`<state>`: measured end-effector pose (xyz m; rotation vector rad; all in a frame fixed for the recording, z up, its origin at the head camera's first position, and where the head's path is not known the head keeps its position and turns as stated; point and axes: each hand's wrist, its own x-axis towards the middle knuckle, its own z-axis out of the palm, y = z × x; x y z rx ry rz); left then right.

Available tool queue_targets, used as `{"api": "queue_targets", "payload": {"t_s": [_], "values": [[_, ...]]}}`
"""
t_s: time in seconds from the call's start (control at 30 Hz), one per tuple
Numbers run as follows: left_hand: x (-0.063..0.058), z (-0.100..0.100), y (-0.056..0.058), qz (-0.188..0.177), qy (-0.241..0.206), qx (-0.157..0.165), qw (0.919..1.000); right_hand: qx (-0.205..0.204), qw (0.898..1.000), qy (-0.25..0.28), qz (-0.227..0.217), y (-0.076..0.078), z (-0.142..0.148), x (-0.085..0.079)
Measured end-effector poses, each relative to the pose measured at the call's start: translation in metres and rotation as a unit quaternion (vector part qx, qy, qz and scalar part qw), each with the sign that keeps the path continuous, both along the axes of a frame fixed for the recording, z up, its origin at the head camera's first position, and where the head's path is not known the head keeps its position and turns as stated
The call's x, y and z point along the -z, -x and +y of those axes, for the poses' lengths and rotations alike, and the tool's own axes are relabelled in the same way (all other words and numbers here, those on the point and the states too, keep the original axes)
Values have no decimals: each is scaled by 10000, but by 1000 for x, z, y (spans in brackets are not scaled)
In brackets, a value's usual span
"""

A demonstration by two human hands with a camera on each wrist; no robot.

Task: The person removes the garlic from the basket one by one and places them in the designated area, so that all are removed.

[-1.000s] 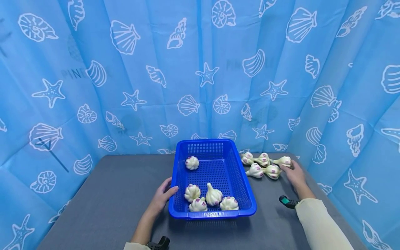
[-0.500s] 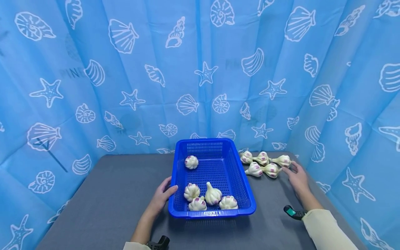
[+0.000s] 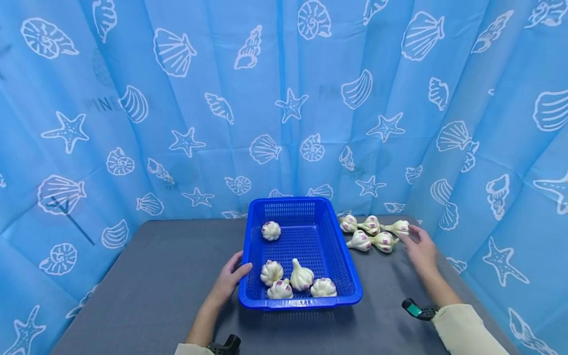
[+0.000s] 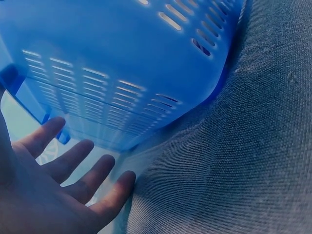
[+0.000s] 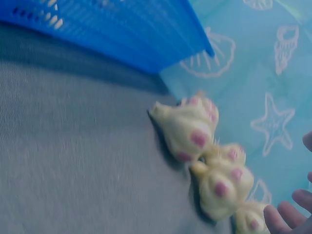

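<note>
In the head view, a blue plastic basket (image 3: 350, 276) stands mid-table with several garlic bulbs inside, including one with its stem up (image 3: 302, 277). My left hand (image 3: 230, 278) holds the basket's left rim, thumb over it and fingers outside. The left wrist view shows those fingers (image 4: 97, 170) spread beside the slotted wall. On the right, my right hand (image 3: 421, 249) is at the far-right garlic bulb (image 3: 398, 227), thumb and fingers apart around its end; whether they touch it is unclear. Other garlic bulbs (image 3: 383, 241) lie close by.
Two rough rows of garlic bulbs lie on the grey table (image 3: 177, 276) between the basket and my right hand. A blue curtain (image 3: 199, 108) with white shell prints hangs along the back and sides. Both wrists wear black bands.
My right hand has drawn back slightly from the bulbs, then come in again at the far-right one. My left hand, the basket and the garlic stay put; the head view shifts slightly.
</note>
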<state>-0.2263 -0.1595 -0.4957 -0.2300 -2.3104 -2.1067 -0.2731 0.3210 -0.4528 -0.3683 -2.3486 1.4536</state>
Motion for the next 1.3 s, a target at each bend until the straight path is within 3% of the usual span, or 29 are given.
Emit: {"api": "queue_targets", "payload": {"t_s": [0.13, 0.33, 0.6, 0.8, 1.3], "values": [[0, 0, -1, 6, -4, 0, 10000, -282, 9991, 181, 250, -2, -14, -11], [1, 0, -1, 32, 36, 7, 10000, -742, 9967, 151, 289, -3, -35, -29], [2, 0, 0, 10, 80, 13, 10000, -1392, 9890, 133, 482, 3, -64, -41], [0, 2, -1, -59, 53, 6, 10000, -1850, 9821, -306, 195, 8, -83, -53], [-2, 1, -1, -14, 31, 7, 10000, -2794, 9574, -719, -92, 14, -131, -73]]}}
